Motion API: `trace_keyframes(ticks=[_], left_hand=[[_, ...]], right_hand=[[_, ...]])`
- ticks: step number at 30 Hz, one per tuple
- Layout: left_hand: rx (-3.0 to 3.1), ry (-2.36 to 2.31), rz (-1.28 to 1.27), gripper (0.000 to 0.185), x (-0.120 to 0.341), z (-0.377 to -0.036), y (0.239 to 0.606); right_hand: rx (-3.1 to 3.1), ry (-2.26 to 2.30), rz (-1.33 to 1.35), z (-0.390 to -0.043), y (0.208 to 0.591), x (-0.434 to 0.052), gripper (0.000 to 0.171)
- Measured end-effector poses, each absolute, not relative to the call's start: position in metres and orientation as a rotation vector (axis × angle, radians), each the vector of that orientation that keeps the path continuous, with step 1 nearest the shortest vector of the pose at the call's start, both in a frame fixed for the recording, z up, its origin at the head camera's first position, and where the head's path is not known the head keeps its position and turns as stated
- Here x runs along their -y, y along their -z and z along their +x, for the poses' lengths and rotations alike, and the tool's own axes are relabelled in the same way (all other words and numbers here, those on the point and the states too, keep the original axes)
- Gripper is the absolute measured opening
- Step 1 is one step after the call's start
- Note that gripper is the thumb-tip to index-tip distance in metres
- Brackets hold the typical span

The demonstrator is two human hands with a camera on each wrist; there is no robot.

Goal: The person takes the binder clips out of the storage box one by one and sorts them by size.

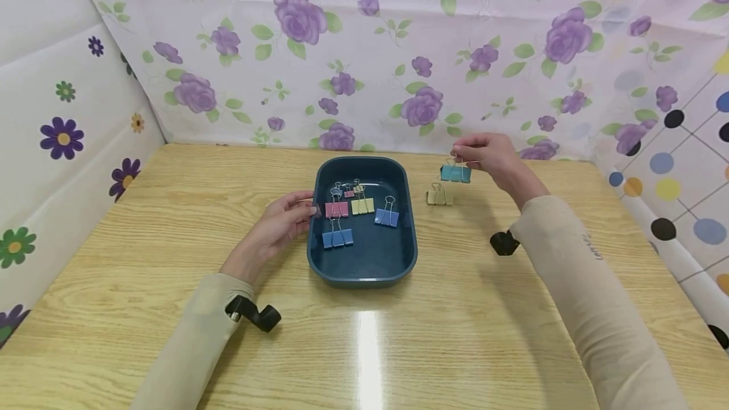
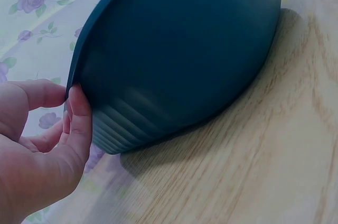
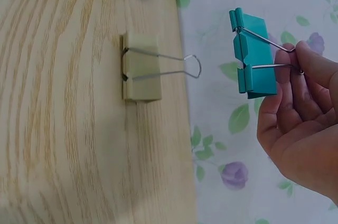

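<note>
Right hand (image 1: 497, 158) pinching the teal clip (image 1: 456, 174) near the worktop's (image 1: 455, 334) far edge, left hand (image 1: 279, 223) gripping the tray (image 1: 364, 281), this likely transfer needs carrying leftward.

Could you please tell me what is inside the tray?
The tray holds blue, pink and yellow binder clips; whatever lies directly beneath them is covered and cannot be seen.

Illegible small lettering (image 1: 592, 247) on the right sleeve (image 1: 586, 299)
</note>
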State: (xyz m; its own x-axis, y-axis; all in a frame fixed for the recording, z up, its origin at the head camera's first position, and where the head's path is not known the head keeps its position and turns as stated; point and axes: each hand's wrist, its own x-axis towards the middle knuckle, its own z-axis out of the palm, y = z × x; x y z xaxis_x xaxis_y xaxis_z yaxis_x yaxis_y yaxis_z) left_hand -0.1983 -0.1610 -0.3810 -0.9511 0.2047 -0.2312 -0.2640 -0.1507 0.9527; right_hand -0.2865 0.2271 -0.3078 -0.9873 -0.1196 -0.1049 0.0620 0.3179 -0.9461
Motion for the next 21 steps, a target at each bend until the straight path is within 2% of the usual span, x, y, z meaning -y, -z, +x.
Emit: trace_keyframes(ticks=[4, 13, 21], left_hand=[[-1.817, -2.171, -0.062, 0.047, 0.161, -0.198, 0.381], [-1.816, -2.177, -0.053, 0.047, 0.161, -0.199, 0.382], [-1.821, -2.175, -0.063, 0.047, 0.161, -0.198, 0.382]], right_hand=[[-2.424, 1.749, -0.049, -0.287, 0.31, -0.236, 0.024], [-2.495, 1.59, -0.042, -0.285, 0.318, -0.26, 0.037], [-2.519, 1.545, -0.012, -0.286, 0.326, -0.269, 0.036]])
